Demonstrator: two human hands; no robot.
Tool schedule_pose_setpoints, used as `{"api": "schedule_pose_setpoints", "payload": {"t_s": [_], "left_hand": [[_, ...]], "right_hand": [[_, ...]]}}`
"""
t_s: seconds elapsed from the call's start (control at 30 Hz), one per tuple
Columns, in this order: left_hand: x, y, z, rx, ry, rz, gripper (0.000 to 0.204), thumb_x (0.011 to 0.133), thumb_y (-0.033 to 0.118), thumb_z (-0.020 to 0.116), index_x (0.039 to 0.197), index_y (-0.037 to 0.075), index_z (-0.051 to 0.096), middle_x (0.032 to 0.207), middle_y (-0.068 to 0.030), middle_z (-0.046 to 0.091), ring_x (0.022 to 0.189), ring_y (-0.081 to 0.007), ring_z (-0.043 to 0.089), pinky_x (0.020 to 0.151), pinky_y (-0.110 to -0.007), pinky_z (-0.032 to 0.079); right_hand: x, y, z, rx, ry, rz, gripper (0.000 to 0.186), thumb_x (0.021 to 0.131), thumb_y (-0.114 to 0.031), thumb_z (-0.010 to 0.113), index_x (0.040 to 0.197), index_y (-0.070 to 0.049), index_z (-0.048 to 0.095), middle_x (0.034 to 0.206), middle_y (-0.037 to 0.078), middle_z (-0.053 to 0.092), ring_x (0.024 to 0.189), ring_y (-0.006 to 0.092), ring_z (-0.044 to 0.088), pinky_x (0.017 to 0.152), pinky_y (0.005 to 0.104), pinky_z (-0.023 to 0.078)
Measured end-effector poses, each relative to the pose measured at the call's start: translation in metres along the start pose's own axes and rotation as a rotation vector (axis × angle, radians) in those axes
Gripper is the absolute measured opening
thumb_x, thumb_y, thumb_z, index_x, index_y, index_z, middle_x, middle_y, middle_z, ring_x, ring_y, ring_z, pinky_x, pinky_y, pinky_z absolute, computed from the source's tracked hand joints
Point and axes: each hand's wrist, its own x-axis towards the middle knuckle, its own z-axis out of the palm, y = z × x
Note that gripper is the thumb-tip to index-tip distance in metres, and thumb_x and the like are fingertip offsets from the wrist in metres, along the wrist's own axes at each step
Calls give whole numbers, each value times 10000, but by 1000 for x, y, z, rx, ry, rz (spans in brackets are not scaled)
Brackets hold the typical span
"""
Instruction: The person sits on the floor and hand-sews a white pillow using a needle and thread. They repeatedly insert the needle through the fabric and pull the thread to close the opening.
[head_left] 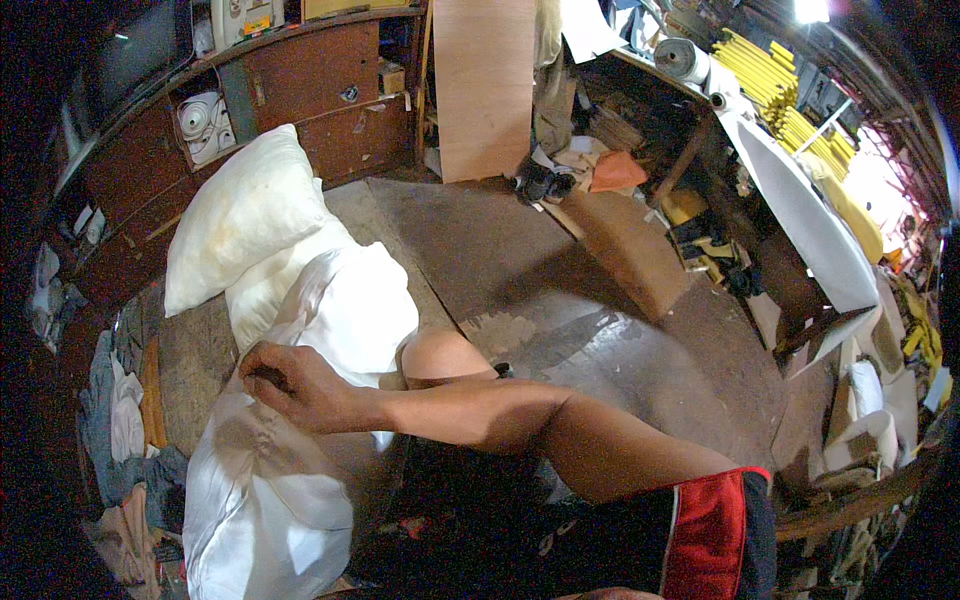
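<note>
My right arm, coming from a sleeve with a red panel at the lower right, reaches leftward across the view. My right hand (300, 388) is closed, fingers curled, on a puffy white pillow (275, 520) at the lower left. Its cloth bunches beneath the hand and falls into shadow there. Just beyond the hand, a bright white fabric bulge (365, 300) rises beside a bare knee (447, 358). A cream pillow (250, 215) with faint stains leans farther back, overlapping another pale pillow (290, 270). My left hand does not show.
A brown wooden cabinet (310, 80) with a white roll in a cubby stands at the back left. An upright wooden board (483, 90) is behind the worn floor (510, 250). At right, a cluttered bench carries fabric rolls (682, 60) and yellow tubes (760, 75). Clothes (125, 410) lie left.
</note>
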Motion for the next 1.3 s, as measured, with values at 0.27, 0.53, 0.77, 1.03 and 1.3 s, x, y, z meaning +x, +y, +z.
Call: {"api": "schedule_pose_setpoints", "payload": {"t_s": [0.27, 0.53, 0.77, 1.03, 1.3], "left_hand": [[3, -7, 6, 13, 27, 2, 295, 1001, 187, 581, 1167, -36, 679, 1148, -162, 691, 1032, -295, 675, 952, -418, 514], [3, -10, 7, 30, 57, -1, 281, 1005, 186, 577, 1138, -32, 693, 1102, -153, 707, 1015, -273, 681, 947, -400, 517], [7, -7, 17, 53, 90, 8, 272, 1009, 185, 574, 1113, -29, 705, 1061, -146, 721, 1001, -254, 686, 943, -385, 520], [-7, -29, -23, 228, 432, -127, 267, 1014, 183, 570, 1085, -26, 720, 1015, -138, 737, 985, -233, 691, 939, -367, 523], [-5, -131, -23, 200, 740, -231, 184, 1009, 130, 618, 1065, -4, 731, 1047, -92, 744, 987, -175, 675, 920, -316, 501]], "right_hand": [[-1, -2, -4, -39, -18, -28, 178, 964, -102, 605, 1098, 16, 607, 974, 186, 672, 890, 308, 695, 782, 388, 546], [-1, 1, 2, -1, -6, 7, 170, 975, -108, 610, 1092, 16, 604, 965, 167, 663, 880, 253, 680, 781, 363, 538], [-6, 2, -13, 2, 36, 8, 147, 981, -109, 611, 1070, 8, 603, 929, 140, 664, 855, 220, 664, 778, 346, 533], [-1, 15, 4, 95, 3, -57, 374, 926, -79, 649, 1287, -27, 568, 978, 47, 664, 900, 146, 635, 828, 318, 517], [4, -34, -25, 322, -16, 317, 211, 940, -69, 682, 1136, 7, 704, 1062, 57, 706, 984, 137, 641, 875, 268, 518]]}}
